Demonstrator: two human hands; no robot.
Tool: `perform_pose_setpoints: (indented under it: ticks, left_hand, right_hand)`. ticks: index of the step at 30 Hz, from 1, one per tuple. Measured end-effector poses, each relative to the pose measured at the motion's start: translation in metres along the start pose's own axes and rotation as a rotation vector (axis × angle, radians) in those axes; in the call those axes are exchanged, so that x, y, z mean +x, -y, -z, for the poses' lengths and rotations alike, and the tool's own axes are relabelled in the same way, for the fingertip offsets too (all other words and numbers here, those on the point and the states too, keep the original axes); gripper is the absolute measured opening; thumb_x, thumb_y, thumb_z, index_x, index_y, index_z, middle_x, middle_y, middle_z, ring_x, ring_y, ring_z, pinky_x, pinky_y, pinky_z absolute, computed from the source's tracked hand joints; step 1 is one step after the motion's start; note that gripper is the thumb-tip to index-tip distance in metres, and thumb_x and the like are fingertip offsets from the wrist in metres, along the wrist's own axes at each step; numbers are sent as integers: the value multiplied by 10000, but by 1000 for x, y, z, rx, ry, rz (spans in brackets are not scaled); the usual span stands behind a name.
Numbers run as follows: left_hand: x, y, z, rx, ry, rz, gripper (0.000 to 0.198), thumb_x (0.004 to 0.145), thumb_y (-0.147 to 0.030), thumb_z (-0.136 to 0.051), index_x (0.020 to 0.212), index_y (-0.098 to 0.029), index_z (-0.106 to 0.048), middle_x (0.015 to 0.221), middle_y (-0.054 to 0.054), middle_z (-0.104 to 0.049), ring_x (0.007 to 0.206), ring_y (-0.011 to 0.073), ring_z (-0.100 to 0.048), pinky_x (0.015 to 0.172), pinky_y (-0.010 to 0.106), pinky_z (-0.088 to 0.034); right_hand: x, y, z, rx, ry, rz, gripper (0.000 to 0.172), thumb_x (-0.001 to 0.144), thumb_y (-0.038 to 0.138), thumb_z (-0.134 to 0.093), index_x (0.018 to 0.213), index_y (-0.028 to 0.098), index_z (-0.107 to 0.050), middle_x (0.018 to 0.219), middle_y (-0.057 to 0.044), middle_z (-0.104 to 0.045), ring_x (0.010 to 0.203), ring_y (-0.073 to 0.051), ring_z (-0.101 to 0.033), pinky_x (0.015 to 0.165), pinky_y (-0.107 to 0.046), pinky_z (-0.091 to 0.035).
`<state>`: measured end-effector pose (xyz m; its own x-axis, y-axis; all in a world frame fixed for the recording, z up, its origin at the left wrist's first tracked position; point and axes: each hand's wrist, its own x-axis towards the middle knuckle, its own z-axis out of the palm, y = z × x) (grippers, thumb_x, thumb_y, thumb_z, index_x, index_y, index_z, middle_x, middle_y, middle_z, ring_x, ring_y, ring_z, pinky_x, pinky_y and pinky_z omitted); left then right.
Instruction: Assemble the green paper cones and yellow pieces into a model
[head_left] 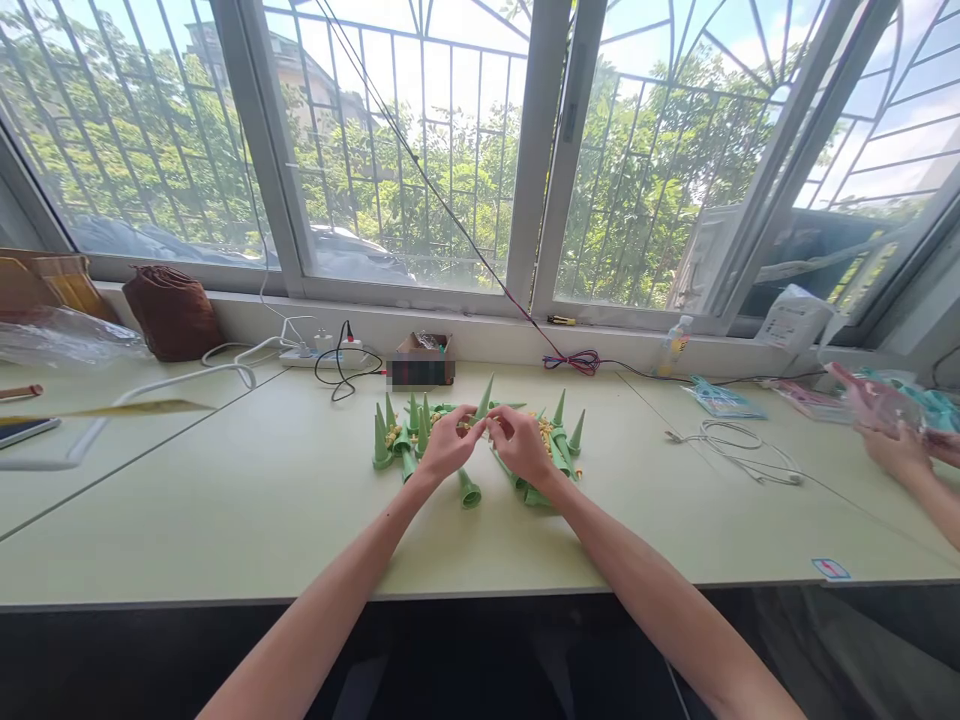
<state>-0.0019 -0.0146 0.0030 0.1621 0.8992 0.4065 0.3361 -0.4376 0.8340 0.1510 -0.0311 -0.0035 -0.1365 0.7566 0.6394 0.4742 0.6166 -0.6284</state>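
Note:
Both my hands meet above the middle of the table around one green plastic cone, which points upward. My left hand pinches it near its lower end. The fingers of my right hand are closed at the same end; whatever small part they may grip is hidden. Several like cones stand to the left, among them one upright cone, and others lie in a heap to the right. A loose cone lies just in front of my hands, its hollow end toward me. Small yellowish pieces are scattered among the cones.
Behind the cones sits a small open box. A power strip with cables and a brown bag are at the back left. On the right lie a coiled white cable and packets; another person's hands hold clear plastic there.

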Motion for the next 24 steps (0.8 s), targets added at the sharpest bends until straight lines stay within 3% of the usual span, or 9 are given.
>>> perform_pose_setpoints:
  ticks: [5,11,19,24]
  left_hand:
    - [0,1,0,14,19,0,454,808,-510,-573,1058,-136,-629,909,88,-660,607,140,-620,500,234,-444]
    - [-1,-1,1,-20,28,-20,424,808,-511,-581,1017,-147,-643,816,66,-654,602,145,-611,486,226,-437]
    - [-3,-6,1,-11,116,-23,384,819,-515,-563,957,-164,-635,805,47,-647,520,104,-539,463,216,-408]
    - [-3,-8,-1,-3,94,-25,394,814,-516,-565,973,-165,-649,819,46,-652,524,104,-543,475,218,-418]
  right_hand:
    - [0,0,0,34,1,-2,175,926,290,-455,935,197,-602,662,-2,-622,553,-141,-564,584,-244,-444]
    - [0,-1,-1,38,7,-14,196,935,303,-439,956,195,-601,667,-4,-620,560,-143,-569,581,-244,-448]
    - [0,2,1,33,11,-10,204,933,298,-431,962,204,-610,636,7,-609,547,-146,-565,588,-247,-442]
    - [0,4,-1,15,-5,-6,197,922,299,-446,957,203,-615,620,12,-602,542,-147,-556,587,-249,-435]
